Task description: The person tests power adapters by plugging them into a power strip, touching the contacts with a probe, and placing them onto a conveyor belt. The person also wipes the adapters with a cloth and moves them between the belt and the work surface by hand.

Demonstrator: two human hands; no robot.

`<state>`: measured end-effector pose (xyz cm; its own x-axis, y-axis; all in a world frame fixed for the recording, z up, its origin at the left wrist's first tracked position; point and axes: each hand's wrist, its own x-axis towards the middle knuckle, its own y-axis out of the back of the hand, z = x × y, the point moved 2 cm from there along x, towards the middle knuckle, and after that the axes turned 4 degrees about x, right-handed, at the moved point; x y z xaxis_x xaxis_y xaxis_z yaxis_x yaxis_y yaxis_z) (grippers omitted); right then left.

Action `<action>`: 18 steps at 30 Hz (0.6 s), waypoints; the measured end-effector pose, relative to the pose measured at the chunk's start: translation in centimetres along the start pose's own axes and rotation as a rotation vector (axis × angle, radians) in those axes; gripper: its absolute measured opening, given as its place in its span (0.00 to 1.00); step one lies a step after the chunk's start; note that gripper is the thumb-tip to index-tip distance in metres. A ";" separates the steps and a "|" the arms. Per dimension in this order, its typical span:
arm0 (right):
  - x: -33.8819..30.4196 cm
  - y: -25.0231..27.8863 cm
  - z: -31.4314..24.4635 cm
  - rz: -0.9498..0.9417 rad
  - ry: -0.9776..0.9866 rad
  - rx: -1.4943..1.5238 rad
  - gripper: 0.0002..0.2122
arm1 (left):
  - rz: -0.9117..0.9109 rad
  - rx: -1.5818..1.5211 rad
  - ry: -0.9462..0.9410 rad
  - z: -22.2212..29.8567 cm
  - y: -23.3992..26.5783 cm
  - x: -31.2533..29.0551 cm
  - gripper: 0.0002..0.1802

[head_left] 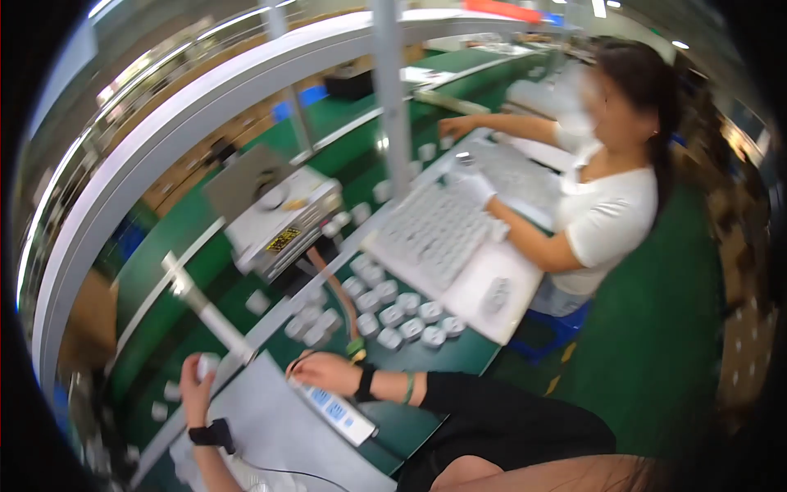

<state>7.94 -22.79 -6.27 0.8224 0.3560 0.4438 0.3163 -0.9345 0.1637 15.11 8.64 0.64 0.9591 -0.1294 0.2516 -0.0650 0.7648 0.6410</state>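
While a green surface (447, 354) spans the scene, a pale sheet (275, 418) lies near left. A white power strip (340, 416) borders its right edge; at the strip's far end is the right hand (328, 375), its grip impossible to tell. Farther left, the left hand (195, 385) has its grip clamped on a white block (210, 363).

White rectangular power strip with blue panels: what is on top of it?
Blue panels show on the power strip; the bare right hand overlaps its far end, hiding what lies there. Contact cannot be told.
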 end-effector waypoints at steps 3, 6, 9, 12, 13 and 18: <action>-0.3 1.8 0.4 0.034 -0.020 -0.098 0.12 | -0.015 -0.434 0.195 8.5 -4.1 -6.2 0.24; -0.4 1.7 0.1 0.068 0.002 -0.129 0.12 | -0.097 -0.537 0.079 11.1 -8.6 -11.9 0.24; -0.4 2.1 0.1 0.079 0.002 -0.103 0.11 | -0.149 -0.335 0.034 11.7 -12.2 -13.9 0.23; -0.7 1.1 -0.7 0.079 0.044 -0.066 0.11 | -0.101 -0.598 0.129 10.3 -14.5 -15.1 0.24; -0.9 1.1 -0.8 0.095 0.020 -0.061 0.11 | -0.100 -0.591 0.134 10.5 -14.9 -15.2 0.24; -1.1 1.7 -0.3 0.080 -0.045 -0.046 0.12 | -0.198 -0.385 0.086 11.3 -16.6 -14.6 0.25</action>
<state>7.47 -24.81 -6.24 0.8647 0.2795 0.4173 0.2277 -0.9587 0.1704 -0.93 -9.32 -5.49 0.9632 -0.2568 0.0796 0.2143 0.9119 0.3500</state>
